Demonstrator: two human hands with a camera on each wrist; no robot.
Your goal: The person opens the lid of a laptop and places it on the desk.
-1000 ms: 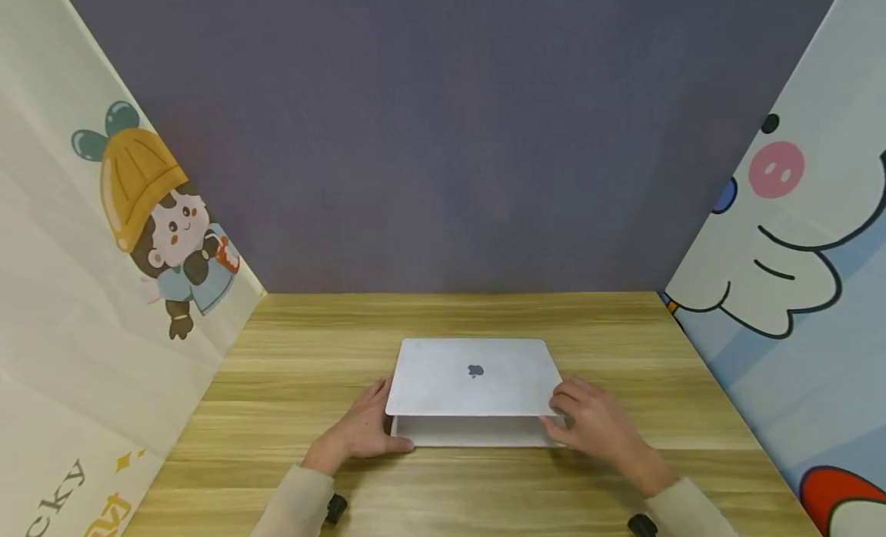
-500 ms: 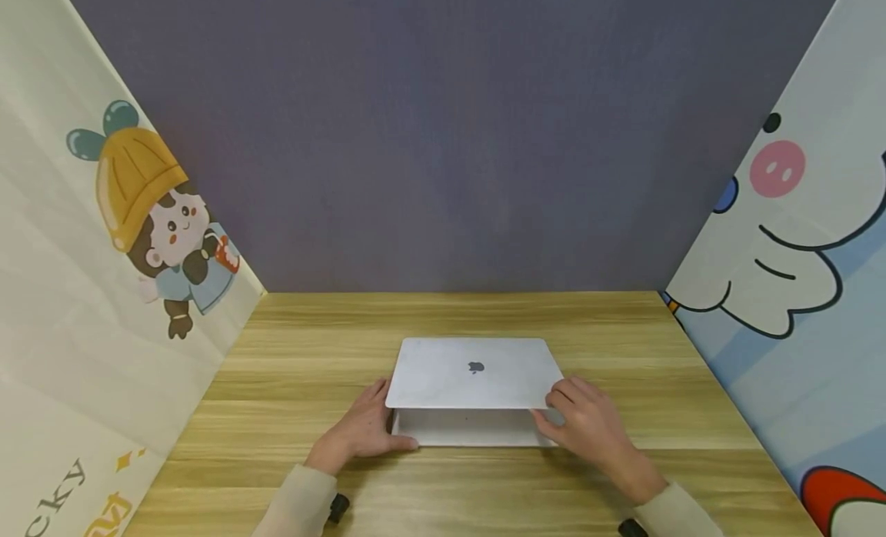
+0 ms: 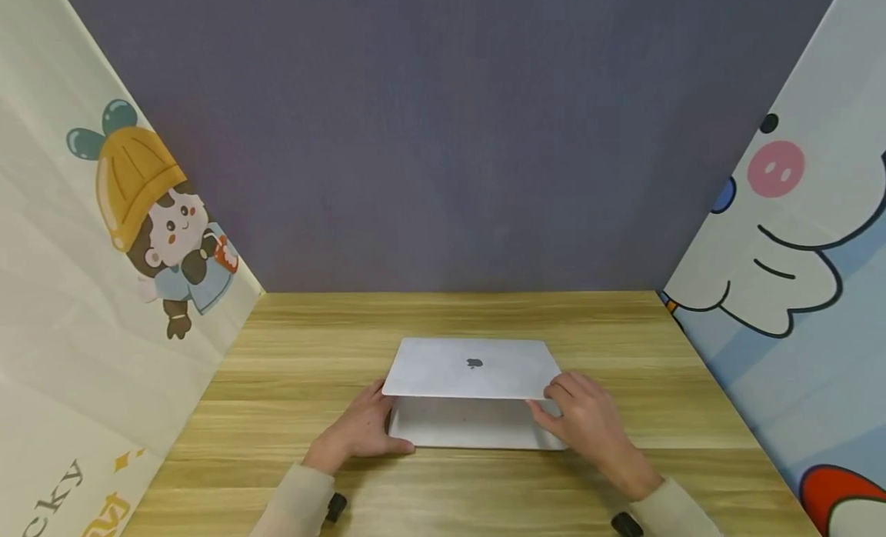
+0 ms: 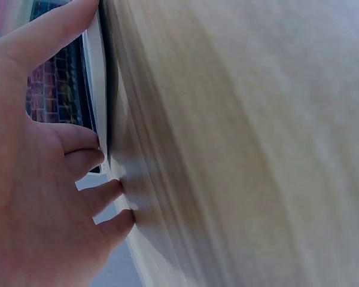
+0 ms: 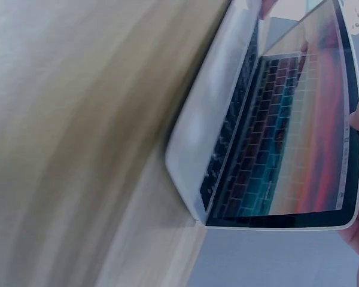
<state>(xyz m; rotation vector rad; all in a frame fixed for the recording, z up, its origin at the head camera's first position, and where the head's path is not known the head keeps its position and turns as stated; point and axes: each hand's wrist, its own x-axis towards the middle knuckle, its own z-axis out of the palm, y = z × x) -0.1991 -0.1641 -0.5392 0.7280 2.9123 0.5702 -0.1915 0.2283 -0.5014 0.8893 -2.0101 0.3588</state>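
A silver laptop (image 3: 443,375) stands partly raised on the wooden table, its hinge side away from me. My right hand (image 3: 588,418) pinches the lid near its front right corner, with the thumb on the screen side. In the right wrist view the lit, colourful screen (image 5: 323,119) mirrors the keys, and the keyboard (image 5: 230,137) shows on the base. My left hand (image 3: 363,425) rests against the left side of the base (image 3: 477,428). Its thumb reaches along the front left corner, and the other fingers lie loosely spread by the side edge in the left wrist view.
The wooden table (image 3: 332,329) extends around the laptop on all sides. A dark grey panel (image 3: 457,137) rises behind it. Side panels with cartoon prints, a figure in a yellow hat (image 3: 141,183) and a pink-nosed animal (image 3: 775,169), flank left and right.
The lid's front edge has tilted up and away, widening the gap over the base. My right hand has moved slightly left with the lid; the left hand has stayed almost still.
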